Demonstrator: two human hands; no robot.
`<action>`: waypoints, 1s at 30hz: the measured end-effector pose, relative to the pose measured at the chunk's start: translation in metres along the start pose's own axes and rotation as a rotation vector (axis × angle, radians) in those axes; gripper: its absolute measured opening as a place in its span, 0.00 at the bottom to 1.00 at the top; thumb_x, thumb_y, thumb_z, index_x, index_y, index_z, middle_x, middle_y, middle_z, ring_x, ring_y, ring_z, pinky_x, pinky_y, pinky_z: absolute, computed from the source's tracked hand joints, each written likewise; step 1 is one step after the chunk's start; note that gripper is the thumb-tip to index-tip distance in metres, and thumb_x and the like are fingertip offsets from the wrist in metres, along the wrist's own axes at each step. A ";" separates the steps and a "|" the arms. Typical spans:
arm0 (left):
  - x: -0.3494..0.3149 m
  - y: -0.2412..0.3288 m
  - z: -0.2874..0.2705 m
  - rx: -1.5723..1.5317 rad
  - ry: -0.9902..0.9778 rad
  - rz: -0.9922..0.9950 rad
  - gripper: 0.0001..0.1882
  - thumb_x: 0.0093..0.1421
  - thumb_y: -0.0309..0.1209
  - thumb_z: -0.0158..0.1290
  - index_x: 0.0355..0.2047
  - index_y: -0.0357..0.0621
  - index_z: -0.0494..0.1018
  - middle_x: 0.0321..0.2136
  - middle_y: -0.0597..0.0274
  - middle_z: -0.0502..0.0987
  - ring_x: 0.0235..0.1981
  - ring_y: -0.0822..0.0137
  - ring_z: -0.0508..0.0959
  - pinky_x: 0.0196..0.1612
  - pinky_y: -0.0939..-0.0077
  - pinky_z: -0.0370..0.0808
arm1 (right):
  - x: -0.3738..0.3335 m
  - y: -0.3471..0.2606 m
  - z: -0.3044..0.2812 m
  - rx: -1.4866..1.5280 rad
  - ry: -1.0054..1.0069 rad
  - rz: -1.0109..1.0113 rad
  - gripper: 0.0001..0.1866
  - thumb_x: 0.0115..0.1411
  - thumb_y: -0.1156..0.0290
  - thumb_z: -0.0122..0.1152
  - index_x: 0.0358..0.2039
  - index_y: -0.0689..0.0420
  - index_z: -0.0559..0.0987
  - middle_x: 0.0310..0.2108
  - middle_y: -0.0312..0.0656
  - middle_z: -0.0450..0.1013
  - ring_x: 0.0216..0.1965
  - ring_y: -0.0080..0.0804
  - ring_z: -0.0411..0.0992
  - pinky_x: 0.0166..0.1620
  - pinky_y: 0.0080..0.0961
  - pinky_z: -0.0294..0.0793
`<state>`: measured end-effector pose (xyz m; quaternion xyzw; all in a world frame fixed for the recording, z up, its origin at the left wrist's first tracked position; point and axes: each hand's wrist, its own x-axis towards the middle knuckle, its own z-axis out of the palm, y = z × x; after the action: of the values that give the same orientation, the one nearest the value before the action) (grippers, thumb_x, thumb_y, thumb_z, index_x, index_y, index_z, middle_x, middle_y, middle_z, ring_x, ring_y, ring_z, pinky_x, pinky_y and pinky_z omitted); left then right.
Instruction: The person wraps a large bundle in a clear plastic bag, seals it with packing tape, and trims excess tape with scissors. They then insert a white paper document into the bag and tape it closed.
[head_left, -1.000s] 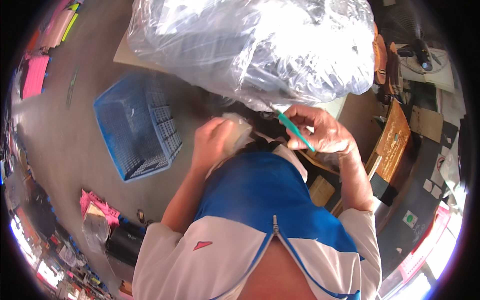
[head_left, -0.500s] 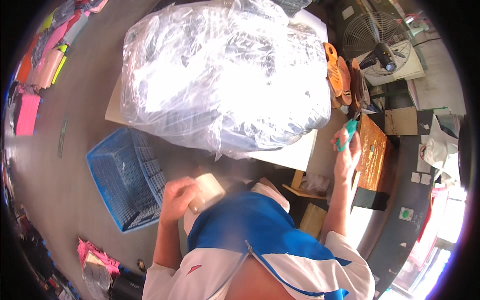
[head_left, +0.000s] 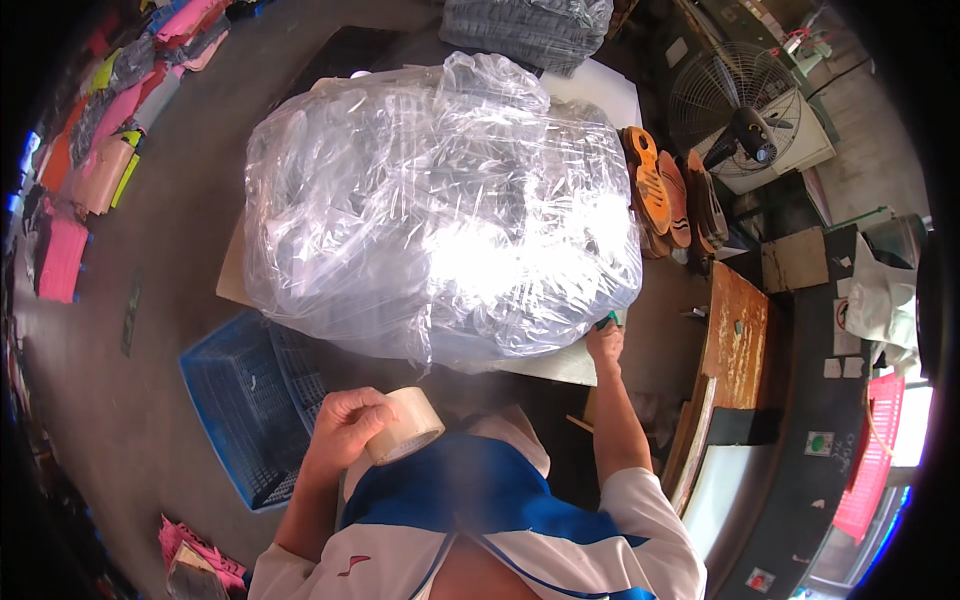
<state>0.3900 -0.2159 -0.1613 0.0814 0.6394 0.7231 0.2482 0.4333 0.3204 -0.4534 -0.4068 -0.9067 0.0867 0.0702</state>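
Observation:
A large bale wrapped in clear, shiny plastic [head_left: 400, 220] fills the middle of the view, resting on a pale board [head_left: 560, 366]. In front of my body, my left hand [head_left: 345, 425] is closed around a wide roll of beige packing tape [head_left: 408, 430], its fingers over one side of the roll. My right hand [head_left: 605, 345] is at the bale's near right corner, closed on green-handled scissors [head_left: 607, 320]. Only a bit of the green handle shows; the blades are hidden from view.
To the left of the bale's near edge stands a blue plastic crate [head_left: 245, 400]. Orange and brown sole-shaped pieces [head_left: 650, 185] lie along the right, near a black fan [head_left: 745, 130] and a worn wooden board [head_left: 738, 325]. Behind sits a dark wrapped bundle [head_left: 525, 30].
My right hand has moved left and nearer with the scissors, from beside the wooden board to the bale's corner. The tape stays in my left hand. The whole view has shifted.

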 end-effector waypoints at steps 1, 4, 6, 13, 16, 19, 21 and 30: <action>0.000 0.001 -0.003 0.006 -0.011 -0.015 0.09 0.65 0.29 0.57 0.31 0.37 0.81 0.26 0.67 0.80 0.29 0.78 0.76 0.35 0.81 0.72 | -0.001 0.001 0.001 -0.047 0.100 -0.053 0.28 0.57 0.51 0.65 0.43 0.68 0.79 0.43 0.63 0.77 0.47 0.62 0.76 0.53 0.51 0.75; -0.005 0.001 -0.017 -0.043 -0.049 -0.047 0.06 0.66 0.22 0.56 0.34 0.35 0.82 0.28 0.65 0.82 0.32 0.78 0.78 0.39 0.80 0.74 | -0.003 -0.004 -0.022 0.028 0.081 0.010 0.24 0.61 0.57 0.64 0.43 0.69 0.79 0.39 0.56 0.78 0.40 0.54 0.77 0.47 0.46 0.76; -0.012 0.001 -0.030 0.012 -0.040 -0.018 0.06 0.66 0.22 0.56 0.35 0.35 0.82 0.29 0.65 0.82 0.33 0.77 0.78 0.39 0.80 0.75 | -0.004 -0.024 -0.065 0.307 0.164 0.128 0.19 0.66 0.61 0.62 0.43 0.68 0.80 0.35 0.47 0.78 0.35 0.40 0.75 0.41 0.36 0.75; -0.019 0.005 -0.061 -0.031 0.037 -0.012 0.06 0.66 0.23 0.56 0.34 0.36 0.82 0.27 0.66 0.81 0.30 0.77 0.77 0.37 0.80 0.74 | 0.025 -0.242 -0.330 0.999 0.404 -0.663 0.22 0.76 0.62 0.47 0.63 0.62 0.75 0.59 0.49 0.75 0.61 0.40 0.72 0.64 0.33 0.69; -0.014 0.006 -0.066 0.005 0.012 -0.002 0.06 0.65 0.24 0.56 0.34 0.37 0.82 0.26 0.66 0.81 0.29 0.78 0.77 0.36 0.80 0.74 | 0.046 -0.368 -0.382 0.591 0.443 -0.949 0.24 0.72 0.58 0.55 0.63 0.56 0.76 0.64 0.50 0.70 0.66 0.45 0.68 0.66 0.38 0.67; -0.014 0.001 -0.067 0.008 0.065 0.005 0.07 0.65 0.27 0.57 0.33 0.37 0.82 0.26 0.66 0.81 0.28 0.77 0.77 0.34 0.80 0.74 | 0.075 -0.466 -0.364 0.470 0.390 -1.059 0.26 0.73 0.51 0.50 0.64 0.53 0.74 0.67 0.50 0.67 0.72 0.47 0.59 0.74 0.42 0.55; -0.019 -0.006 -0.064 -0.044 0.116 -0.039 0.07 0.64 0.28 0.57 0.32 0.37 0.82 0.26 0.66 0.81 0.27 0.77 0.77 0.34 0.80 0.74 | 0.057 -0.485 -0.306 -0.278 0.017 -1.244 0.32 0.76 0.46 0.37 0.65 0.56 0.73 0.68 0.45 0.66 0.74 0.42 0.55 0.76 0.48 0.45; -0.031 -0.015 -0.053 -0.219 0.397 -0.022 0.08 0.66 0.28 0.59 0.32 0.36 0.81 0.28 0.66 0.82 0.29 0.78 0.77 0.34 0.81 0.73 | 0.065 -0.461 -0.276 0.047 0.037 -1.482 0.43 0.74 0.37 0.30 0.69 0.63 0.66 0.68 0.53 0.64 0.74 0.45 0.53 0.77 0.50 0.38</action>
<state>0.3972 -0.2762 -0.1791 -0.0968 0.5940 0.7875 0.1327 0.1106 0.0951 -0.0820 0.3120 -0.9401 0.0293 0.1341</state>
